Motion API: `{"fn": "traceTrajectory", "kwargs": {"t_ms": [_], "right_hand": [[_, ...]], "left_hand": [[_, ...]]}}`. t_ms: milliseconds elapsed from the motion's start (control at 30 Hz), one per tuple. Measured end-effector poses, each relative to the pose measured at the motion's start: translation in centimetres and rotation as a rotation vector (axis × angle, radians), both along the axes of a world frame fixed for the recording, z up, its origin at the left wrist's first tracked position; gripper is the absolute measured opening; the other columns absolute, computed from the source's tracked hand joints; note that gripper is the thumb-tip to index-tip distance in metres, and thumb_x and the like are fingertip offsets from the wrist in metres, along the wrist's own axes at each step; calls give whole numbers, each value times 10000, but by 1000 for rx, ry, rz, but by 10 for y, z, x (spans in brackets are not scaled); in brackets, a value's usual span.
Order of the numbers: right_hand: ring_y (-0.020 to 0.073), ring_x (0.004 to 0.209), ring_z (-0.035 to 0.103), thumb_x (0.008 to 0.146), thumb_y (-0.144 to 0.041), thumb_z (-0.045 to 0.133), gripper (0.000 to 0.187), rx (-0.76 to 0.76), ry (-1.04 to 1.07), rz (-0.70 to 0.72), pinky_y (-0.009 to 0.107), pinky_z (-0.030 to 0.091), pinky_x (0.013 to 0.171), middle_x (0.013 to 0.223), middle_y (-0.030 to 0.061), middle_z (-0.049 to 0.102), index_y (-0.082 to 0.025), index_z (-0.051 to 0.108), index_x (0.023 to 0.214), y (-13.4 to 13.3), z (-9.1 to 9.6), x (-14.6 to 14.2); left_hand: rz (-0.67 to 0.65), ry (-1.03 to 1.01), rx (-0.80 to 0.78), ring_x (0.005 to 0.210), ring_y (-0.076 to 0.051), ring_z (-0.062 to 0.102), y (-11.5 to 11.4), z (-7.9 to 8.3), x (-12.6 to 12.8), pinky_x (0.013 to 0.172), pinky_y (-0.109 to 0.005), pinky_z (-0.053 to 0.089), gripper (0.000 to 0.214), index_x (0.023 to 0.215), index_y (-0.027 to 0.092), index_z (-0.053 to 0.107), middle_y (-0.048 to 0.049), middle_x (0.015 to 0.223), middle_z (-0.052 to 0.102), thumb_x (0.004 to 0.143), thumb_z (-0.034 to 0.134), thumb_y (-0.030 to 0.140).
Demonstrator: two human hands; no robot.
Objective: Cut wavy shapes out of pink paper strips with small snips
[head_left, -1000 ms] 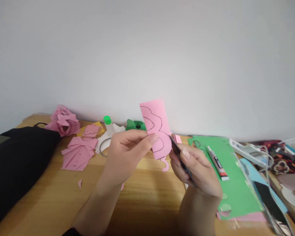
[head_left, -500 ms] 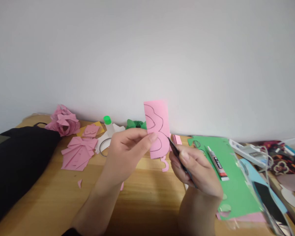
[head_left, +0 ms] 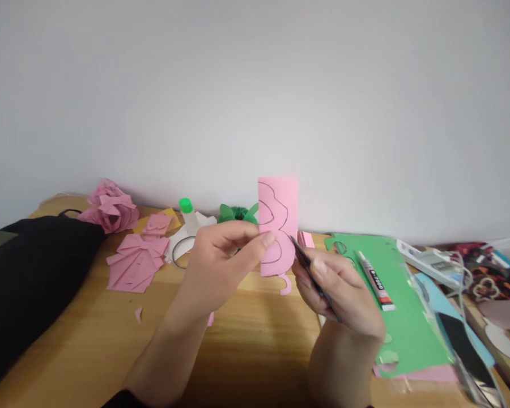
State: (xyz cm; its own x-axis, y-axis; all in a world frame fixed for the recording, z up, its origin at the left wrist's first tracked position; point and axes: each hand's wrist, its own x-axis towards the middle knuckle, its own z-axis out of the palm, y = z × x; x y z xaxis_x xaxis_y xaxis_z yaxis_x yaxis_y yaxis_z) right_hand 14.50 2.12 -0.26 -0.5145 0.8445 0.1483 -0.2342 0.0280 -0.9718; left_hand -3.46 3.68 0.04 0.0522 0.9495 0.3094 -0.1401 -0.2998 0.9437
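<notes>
My left hand [head_left: 227,258] pinches a strip of pink paper [head_left: 287,198] by its left edge, holding it upright above the table. Dark curved lines are drawn on the paper, and its lower right side is cut round along one of them. A thin curled offcut [head_left: 285,284] hangs below it. My right hand [head_left: 338,289] is closed on a dark pair of scissors [head_left: 304,259]. The scissors' tip meets the right side of the paper at the notch between two curves. The fingers hide most of the scissor handles.
On the left are a black bag [head_left: 38,289], folded pink paper [head_left: 138,263] and a pink paper flower [head_left: 109,207]. A glue stick [head_left: 187,215] stands behind my left hand. Green sheets [head_left: 416,328] with a glue tube [head_left: 377,282] and a white power strip [head_left: 433,266] lie right.
The pink paper and my left hand have shifted slightly right, bringing the notch between the curves to the scissors' tip. My right hand stays nearly in place.
</notes>
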Motion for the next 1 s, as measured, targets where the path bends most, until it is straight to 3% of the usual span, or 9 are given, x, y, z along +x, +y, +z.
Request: {"fn": "traceTrajectory", "kwargs": {"t_ms": [300,1000], "right_hand": [[25,351,154,1014,-429,488,442,-1,-19,-9,183,109,317,460,-106,305,-192,415,648,-1,-2,1],[39,350,158,1007,-431,488,429,-19,-38,10,201,104,311,462,-104,294,-205,403,652,-1,2,1]], "left_hand": [[22,-35,-26,516,-76,456,-1,-4,0,449,-190,383,203,617,195,655,48,546,539,819,675,188],[-12,-42,-39,514,-69,442,-1,-3,-2,462,-190,372,182,626,192,671,54,546,545,801,695,146]]}}
